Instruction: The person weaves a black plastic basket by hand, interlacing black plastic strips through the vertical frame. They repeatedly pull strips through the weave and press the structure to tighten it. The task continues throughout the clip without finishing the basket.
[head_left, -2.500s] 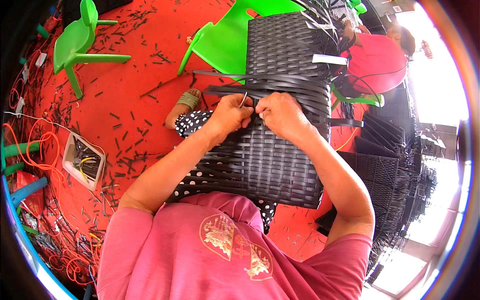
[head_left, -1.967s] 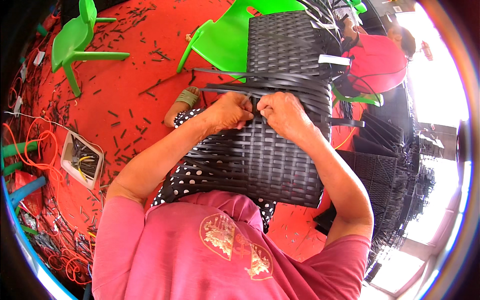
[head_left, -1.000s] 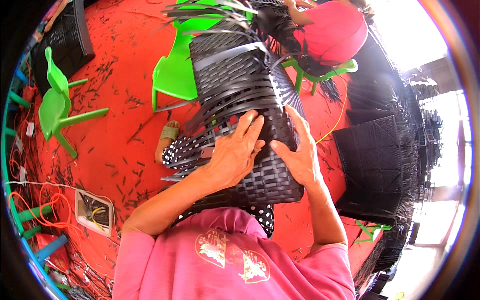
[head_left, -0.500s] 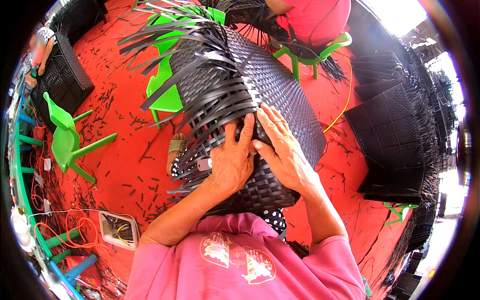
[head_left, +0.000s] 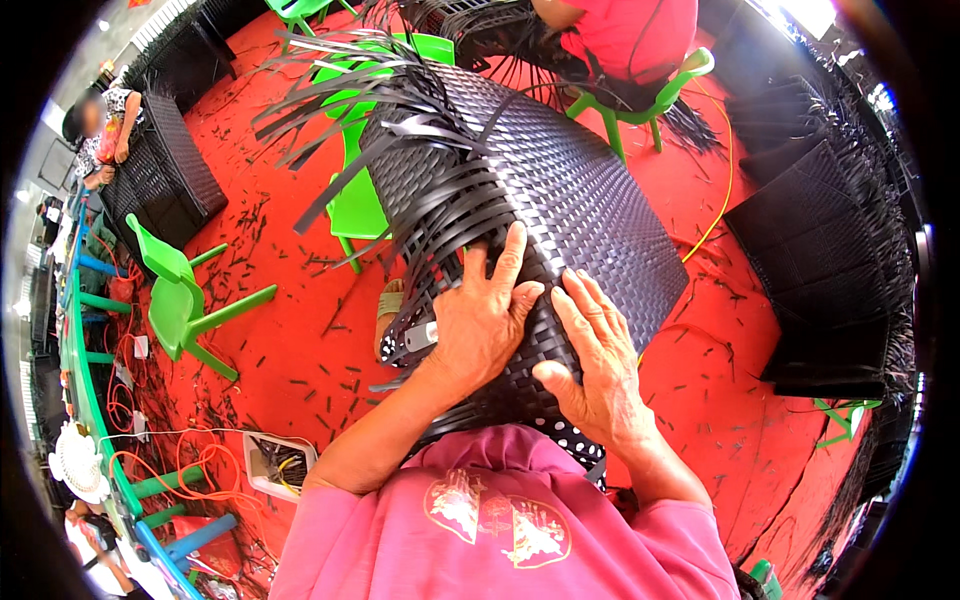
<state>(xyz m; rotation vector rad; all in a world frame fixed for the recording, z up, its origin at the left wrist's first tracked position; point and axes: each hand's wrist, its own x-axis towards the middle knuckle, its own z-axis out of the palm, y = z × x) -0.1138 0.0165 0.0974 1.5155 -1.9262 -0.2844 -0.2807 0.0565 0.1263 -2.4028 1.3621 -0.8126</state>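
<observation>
A dark woven piece of plastic strips point(head_left: 590, 210) lies across my lap, its broad face sloping away to the right. Loose strip ends point(head_left: 420, 180) fan out along its left edge. My left hand point(head_left: 480, 325) presses near that edge, two fingers stretched over the strips. A tool with a pale grey handle end point(head_left: 421, 336) is tucked in the same hand; its working end is hidden. Flat on the weave beside it, my right hand point(head_left: 602, 375) has its fingers extended and thumb apart, holding nothing.
Green plastic chairs point(head_left: 175, 290) stand at left, behind the weave and far right, where a person in red point(head_left: 640, 40) sits. Dark woven panels point(head_left: 820, 260) line the right side. A white bin point(head_left: 255, 465) and orange cable lie lower left. Strip scraps litter the red floor point(head_left: 300, 330).
My right hand has slid toward me, away from the left hand, and its thumb has come off the left fingers. The whole view has shifted slightly. The left hand keeps its place on the weave.
</observation>
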